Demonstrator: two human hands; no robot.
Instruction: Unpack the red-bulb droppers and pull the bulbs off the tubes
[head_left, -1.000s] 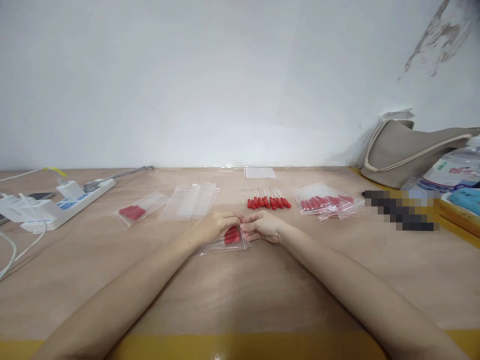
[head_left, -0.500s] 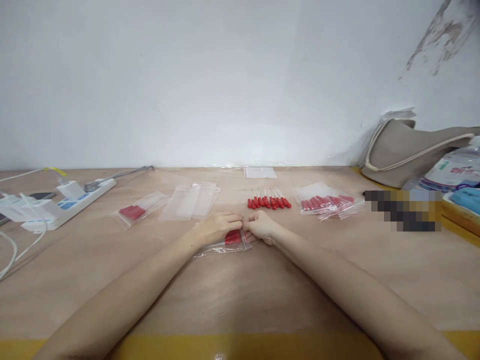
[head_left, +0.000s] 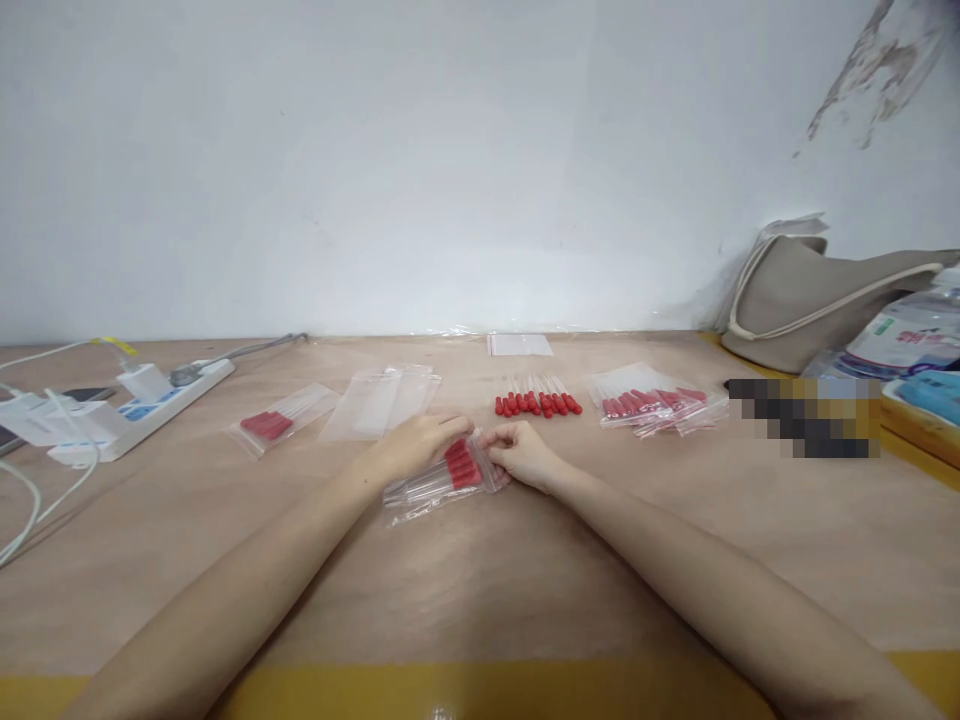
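A clear zip bag (head_left: 420, 493) lies at a slant on the table between my hands, holding several glass droppers with red rubber bulbs (head_left: 463, 466). My right hand (head_left: 521, 455) pinches the bag's mouth end, beside the bulbs. Over the bag's far edge curls my left hand (head_left: 424, 440), its fingertips closed at the far corner of the mouth; its thumb is mostly hidden. Just beyond my hands, loose red-bulbed droppers (head_left: 538, 402) lie in a row.
Filled dropper bags (head_left: 652, 405) are piled on the right, and one filled bag (head_left: 281, 420) lies on the left. Flat zip bags (head_left: 379, 402) rest behind my left hand. A power strip (head_left: 142, 415) with chargers stands far left; a grey bag (head_left: 817, 300) and bottle (head_left: 907, 335) stand right.
The bag between my hands has turned, its left end swinging nearer to me, and more of the droppers shows. My left hand has shifted slightly left, off the bulbs.
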